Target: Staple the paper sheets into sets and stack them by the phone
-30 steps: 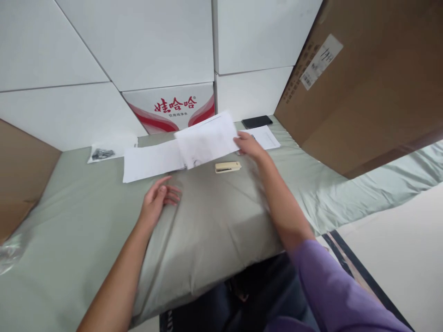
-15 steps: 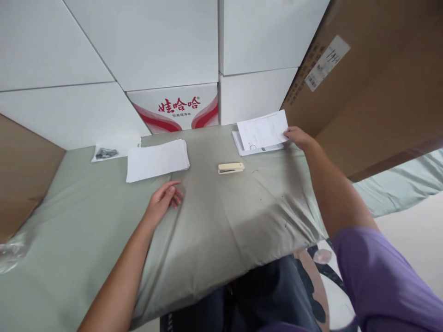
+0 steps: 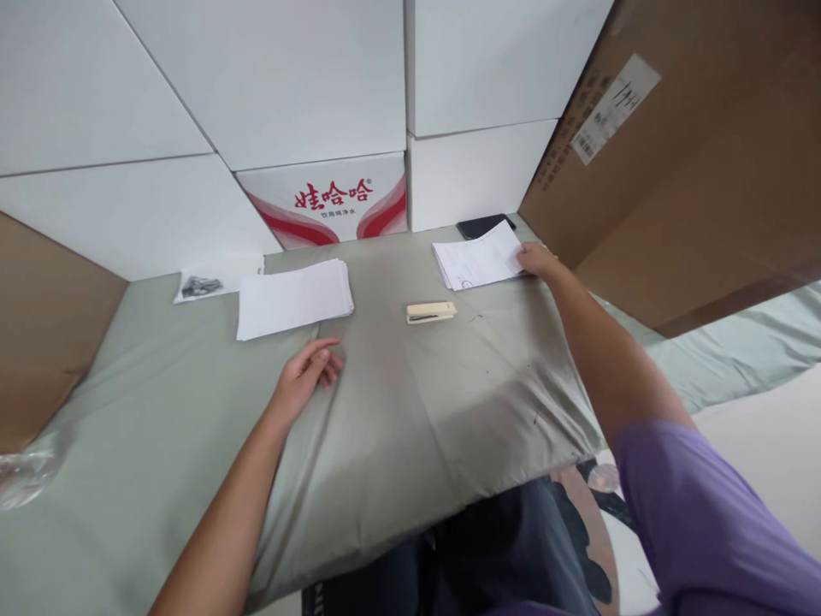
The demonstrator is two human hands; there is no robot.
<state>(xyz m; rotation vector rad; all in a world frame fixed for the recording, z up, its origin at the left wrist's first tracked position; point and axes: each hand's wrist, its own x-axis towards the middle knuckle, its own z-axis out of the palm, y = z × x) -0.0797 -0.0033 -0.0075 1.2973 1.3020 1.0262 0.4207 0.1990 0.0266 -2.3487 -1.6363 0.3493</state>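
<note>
My right hand [image 3: 537, 259] pinches the right edge of a printed paper sheet [image 3: 482, 252]. The sheet lies over a stack of papers, most of which it covers; how many sheets the fingers hold cannot be made out. My left hand [image 3: 312, 366] rests on the cloth, holding nothing, its index finger stretched and the others loosely curled. Just beyond it lies a second stack of blank-looking paper [image 3: 295, 298]. Between the two stacks sits a cream stapler [image 3: 430, 312], touched by neither hand.
A black phone [image 3: 486, 226] lies behind the right stack. A clear bag of small dark metal pieces [image 3: 201, 286] is at the back left. White boxes [image 3: 321, 85] line the back; brown cartons [image 3: 699, 162] flank the green cloth [image 3: 410, 411].
My right hand has lowered the sheet onto the right stack, and the black phone behind has come into view. My left hand is almost unmoved.
</note>
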